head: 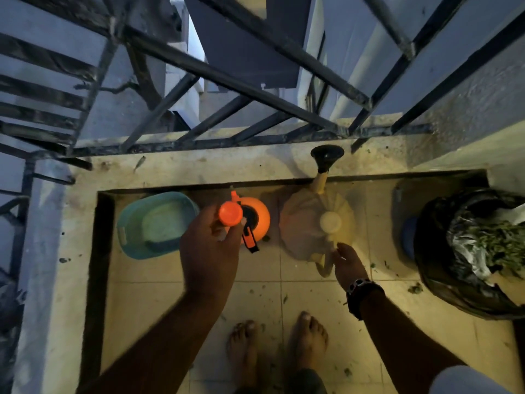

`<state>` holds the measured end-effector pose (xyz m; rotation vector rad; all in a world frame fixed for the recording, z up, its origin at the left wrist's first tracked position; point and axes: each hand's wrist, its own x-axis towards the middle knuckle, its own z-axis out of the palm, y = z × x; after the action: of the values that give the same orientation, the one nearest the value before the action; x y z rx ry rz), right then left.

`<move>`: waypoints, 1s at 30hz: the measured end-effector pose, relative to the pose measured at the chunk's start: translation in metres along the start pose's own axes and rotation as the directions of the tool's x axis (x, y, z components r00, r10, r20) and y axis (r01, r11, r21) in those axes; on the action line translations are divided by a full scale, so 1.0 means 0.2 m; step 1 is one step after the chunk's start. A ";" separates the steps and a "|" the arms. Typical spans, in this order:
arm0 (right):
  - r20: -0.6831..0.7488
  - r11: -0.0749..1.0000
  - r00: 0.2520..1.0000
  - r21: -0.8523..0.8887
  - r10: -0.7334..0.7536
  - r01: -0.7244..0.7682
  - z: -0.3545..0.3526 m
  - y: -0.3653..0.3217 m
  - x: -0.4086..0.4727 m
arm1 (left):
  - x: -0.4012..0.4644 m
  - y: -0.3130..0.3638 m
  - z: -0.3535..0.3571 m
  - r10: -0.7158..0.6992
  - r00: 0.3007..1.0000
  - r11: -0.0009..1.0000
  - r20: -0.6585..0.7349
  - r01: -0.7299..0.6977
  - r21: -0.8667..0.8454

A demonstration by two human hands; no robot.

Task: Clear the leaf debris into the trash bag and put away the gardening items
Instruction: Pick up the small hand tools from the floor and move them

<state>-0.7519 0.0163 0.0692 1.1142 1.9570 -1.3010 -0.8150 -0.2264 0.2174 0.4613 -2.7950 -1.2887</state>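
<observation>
- Head view looks straight down onto a dim tiled balcony floor (312,302) edged by a concrete ledge (227,166) and a dark metal railing (255,89); the low light blurs small detail.
- The black trash bag (443,268) at the right is cut off by the frame edge; green leaf debris (494,243) and some pale crumpled material show in its open mouth.
- Loose leaf scraps (415,288) lie scattered on the tiles near the bag and around the person's bare feet (278,345).
- A blue round thing (409,237) sits mostly hidden behind the bag; what it is cannot be told.
- The left hand (213,251) reaches forward from the lower left, back of the hand up, fingers curled round the pump top of the orange spray bottle (255,220); the bottle's body is partly hidden by the hand.
- Whether the bottle rests on the floor or is lifted cannot be told.
- The right hand (348,265), a dark band on its wrist, stretches forward with fingers loosely extended, fingertips touching the handle area of the cream watering can (312,223); a firm grip is not visible.
- The can stands on the tiles just right of the spray bottle, its black-rosed spout (326,157) pointing out over the ledge.
- A teal basin (153,223) sits just left of the bottle, against the ledge.
</observation>
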 end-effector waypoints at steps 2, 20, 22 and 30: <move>0.000 0.999 1.000 0.046 -0.003 0.003 -0.03 -0.03 -0.13 | -0.05 0.06 -0.08 -0.027 0.999 0.998 0.018 0.028 -0.057; 0.142 0.883 0.910 0.339 -0.390 0.325 -0.69 -1.02 -2.13 | -0.63 1.17 -1.46 -0.165 0.984 0.931 0.063 0.176 -0.319; 0.154 0.871 0.885 0.317 -0.439 0.377 -0.73 -1.08 -2.33 | -0.69 1.24 -1.59 -0.176 0.984 0.897 0.039 0.177 -0.405; 0.217 0.751 0.730 0.343 -0.648 0.564 -0.70 -1.21 -2.94 | -0.97 1.36 -2.12 -0.205 0.969 0.809 -0.141 0.086 -0.582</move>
<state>-0.6527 -0.1021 0.7023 0.2790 2.0031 -1.9844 -0.6355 -0.3190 0.7173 0.7198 -2.0872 -1.8958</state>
